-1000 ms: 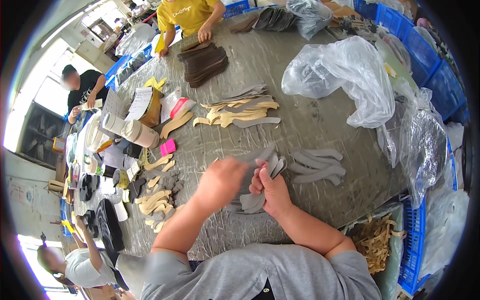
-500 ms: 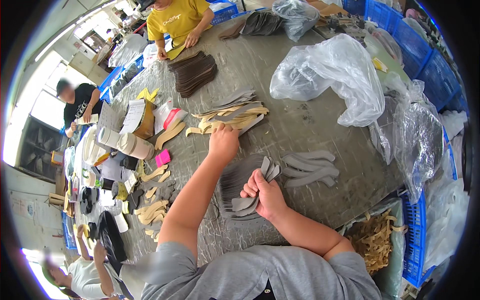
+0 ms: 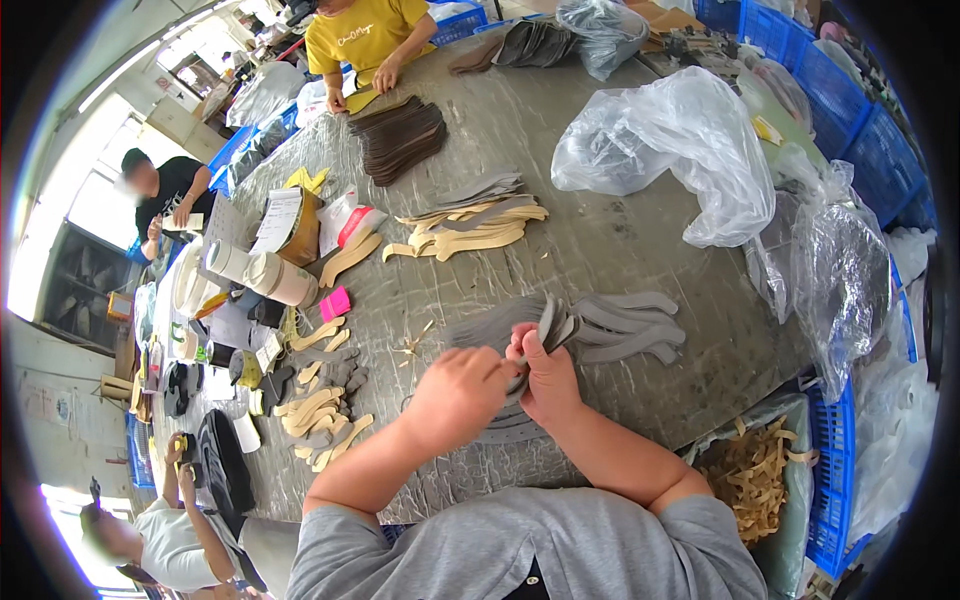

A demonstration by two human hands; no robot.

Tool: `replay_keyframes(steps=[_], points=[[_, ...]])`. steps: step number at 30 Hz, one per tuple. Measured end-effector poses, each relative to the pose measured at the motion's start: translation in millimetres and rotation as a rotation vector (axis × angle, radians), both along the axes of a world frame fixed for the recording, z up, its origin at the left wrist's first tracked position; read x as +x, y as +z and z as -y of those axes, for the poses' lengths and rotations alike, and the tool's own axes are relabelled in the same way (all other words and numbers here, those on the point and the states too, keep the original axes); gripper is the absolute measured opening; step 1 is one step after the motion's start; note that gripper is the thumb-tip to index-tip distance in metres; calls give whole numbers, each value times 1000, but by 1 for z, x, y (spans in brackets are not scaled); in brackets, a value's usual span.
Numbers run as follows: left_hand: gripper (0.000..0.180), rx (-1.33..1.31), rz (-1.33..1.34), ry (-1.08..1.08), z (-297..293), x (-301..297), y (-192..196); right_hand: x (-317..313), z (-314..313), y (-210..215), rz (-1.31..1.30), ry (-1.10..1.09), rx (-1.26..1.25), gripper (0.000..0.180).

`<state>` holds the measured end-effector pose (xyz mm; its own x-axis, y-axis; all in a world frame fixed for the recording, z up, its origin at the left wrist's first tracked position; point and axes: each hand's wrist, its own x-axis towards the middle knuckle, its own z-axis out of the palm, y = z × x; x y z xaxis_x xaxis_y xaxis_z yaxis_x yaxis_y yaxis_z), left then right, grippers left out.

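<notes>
In my right hand [image 3: 552, 385] a small bundle of curved grey strips [image 3: 548, 322] stands up between thumb and fingers. My left hand [image 3: 462, 395] is closed against the near end of that bundle, its fingertips hidden where the two hands meet. Below both hands lies a fanned stack of dark grey strips [image 3: 480, 325], partly covered by them. Just to the right sits a loose pile of lighter grey strips [image 3: 630, 325]. Farther off is a pile of tan strips [image 3: 470, 240] with grey ones on top.
Tan scraps [image 3: 413, 345] lie left of the stack. Crumpled clear plastic [image 3: 670, 150] covers the far right. At the left stand white tubs [image 3: 280, 278] and smaller cut pieces [image 3: 315, 415]. A bin of tan offcuts [image 3: 745, 480] is at the near right. A co-worker [image 3: 368, 40] handles pieces opposite.
My left hand has come back from the tan pile to the bundle in my right hand. Thin tan scraps now show on the table where my left forearm was.
</notes>
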<state>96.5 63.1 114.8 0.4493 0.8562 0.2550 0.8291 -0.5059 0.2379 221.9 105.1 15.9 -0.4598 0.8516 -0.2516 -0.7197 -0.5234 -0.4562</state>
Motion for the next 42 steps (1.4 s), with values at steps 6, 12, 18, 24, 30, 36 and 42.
replay_keyframes(steps=[6, 12, 18, 24, 30, 36, 42], points=[[8, 98, -34, 124, -79, -27, -5, 1, -2, -2, 68, 23, 58, 43], [20, 150, -337, 363, -184, -54, -57, -3, 0, 3, -67, 108, -55, 43], [16, 48, -448, 437, -197, -53, -67, -4, -2, -3, -156, 167, -105, 41], [14, 268, 23, 303, -122, -36, -21, 1, -8, -4, -165, 60, -120, 33], [22, -11, 37, -59, -27, -7, -4, 1, -3, 12, -53, -40, -147, 34], [18, -104, 299, 387, -128, -47, -2, 2, -3, 3, -66, 56, -33, 25], [28, -196, -235, 553, -275, -129, -73, -5, 3, 1, -83, 151, 95, 20]])
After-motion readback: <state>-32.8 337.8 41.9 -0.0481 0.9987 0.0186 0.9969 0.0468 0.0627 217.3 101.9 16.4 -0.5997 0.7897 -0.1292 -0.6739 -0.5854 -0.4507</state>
